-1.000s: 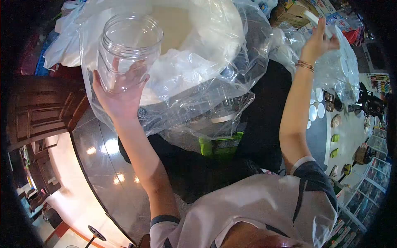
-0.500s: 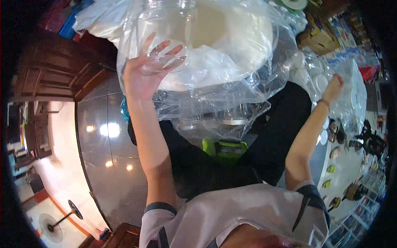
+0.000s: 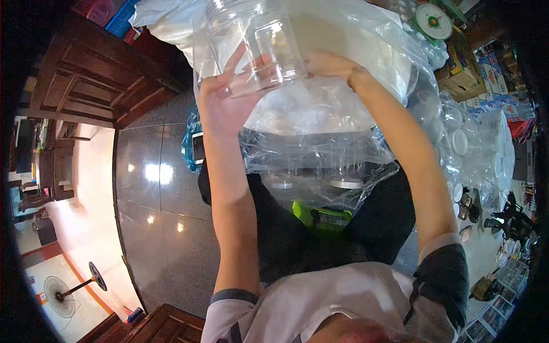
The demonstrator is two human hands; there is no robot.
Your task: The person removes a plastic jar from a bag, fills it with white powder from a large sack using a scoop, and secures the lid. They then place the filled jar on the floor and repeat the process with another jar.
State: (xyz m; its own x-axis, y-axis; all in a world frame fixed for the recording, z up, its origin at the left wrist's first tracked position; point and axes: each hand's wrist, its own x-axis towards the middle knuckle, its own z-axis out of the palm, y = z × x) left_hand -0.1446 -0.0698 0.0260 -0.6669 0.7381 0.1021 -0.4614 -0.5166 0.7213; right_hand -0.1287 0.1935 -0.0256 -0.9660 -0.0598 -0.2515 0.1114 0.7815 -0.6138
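Note:
A large clear plastic jar [image 3: 280, 40] is tilted at the top of the head view. My left hand [image 3: 231, 94] supports it near its base, with fingers spread behind the see-through wall. My right hand [image 3: 329, 64] is beside the jar's lower right side, its fingers curled; what they hold, if anything, is hidden. Beneath both hands lies a big clear plastic bag [image 3: 320, 106] with white material inside. Between my legs, more clear jars with white lids [image 3: 346, 184] show through plastic film.
Several jars and white lids [image 3: 459, 142] fill a clear bag on the right. Behind it are a green dial scale [image 3: 433, 22] and a cardboard box [image 3: 460, 74]. A bright green object [image 3: 323, 217] sits between my legs. A phone [image 3: 198, 147] lies left, near a wooden door [image 3: 86, 74].
My right hand has swung from the bag of lids on the right to the jar. My left hand still has the jar, now tilted. The view has shifted slightly.

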